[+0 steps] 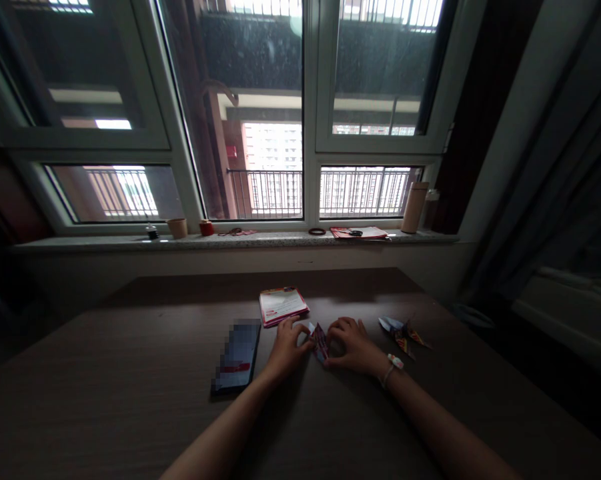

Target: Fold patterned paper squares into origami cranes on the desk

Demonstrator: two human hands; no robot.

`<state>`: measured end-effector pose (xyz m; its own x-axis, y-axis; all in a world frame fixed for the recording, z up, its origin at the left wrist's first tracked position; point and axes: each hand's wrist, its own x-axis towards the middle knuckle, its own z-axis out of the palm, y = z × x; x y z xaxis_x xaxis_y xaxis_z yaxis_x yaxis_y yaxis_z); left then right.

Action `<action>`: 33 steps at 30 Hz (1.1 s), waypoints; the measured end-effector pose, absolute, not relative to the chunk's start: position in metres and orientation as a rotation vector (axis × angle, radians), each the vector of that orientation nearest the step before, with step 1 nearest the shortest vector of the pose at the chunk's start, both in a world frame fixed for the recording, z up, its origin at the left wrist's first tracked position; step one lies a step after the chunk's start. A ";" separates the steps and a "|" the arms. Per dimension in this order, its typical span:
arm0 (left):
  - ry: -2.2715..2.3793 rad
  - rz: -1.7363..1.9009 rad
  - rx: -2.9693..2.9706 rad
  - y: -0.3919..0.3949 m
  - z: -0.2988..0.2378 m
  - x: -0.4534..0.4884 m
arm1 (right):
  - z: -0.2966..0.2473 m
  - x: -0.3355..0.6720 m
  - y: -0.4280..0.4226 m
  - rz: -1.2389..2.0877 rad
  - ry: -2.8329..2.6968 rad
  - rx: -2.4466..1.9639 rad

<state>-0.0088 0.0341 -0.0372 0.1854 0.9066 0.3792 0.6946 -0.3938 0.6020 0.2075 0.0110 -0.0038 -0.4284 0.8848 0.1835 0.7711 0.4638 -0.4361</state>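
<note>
Between my two hands, just above or on the table (145, 373), is a small folded paper (319, 343) with a dark red and purple print and a pale corner. My left hand (289, 347) pinches its left side between thumb and forefinger. On the other side, my right hand (353, 347) grips the paper's right edge with curled fingers; a bracelet with a pale ornament circles that wrist. A stack of printed paper sheets (283, 304) lies just beyond my left hand. To the right rest several pointed folded paper pieces (404, 333), blue, yellow and red.
A phone (237, 357) with its screen partly blurred lies left of my left arm. Along the windowsill (280, 239) stand a paper cup (177, 228), a red spool-like item (207, 228), scissors on papers (363, 233) and a tan bottle (414, 207).
</note>
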 end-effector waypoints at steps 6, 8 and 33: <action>1.520 1.056 2.136 0.036 -0.038 -0.010 | -0.005 0.208 0.012 0.397 -2.323 -1.382; 1.531 1.069 2.119 0.035 -0.038 -0.009 | -0.007 0.207 0.012 0.396 -2.318 -1.380; 1.531 0.970 2.028 0.025 -0.022 0.000 | -0.023 0.207 0.031 0.460 -2.049 -1.289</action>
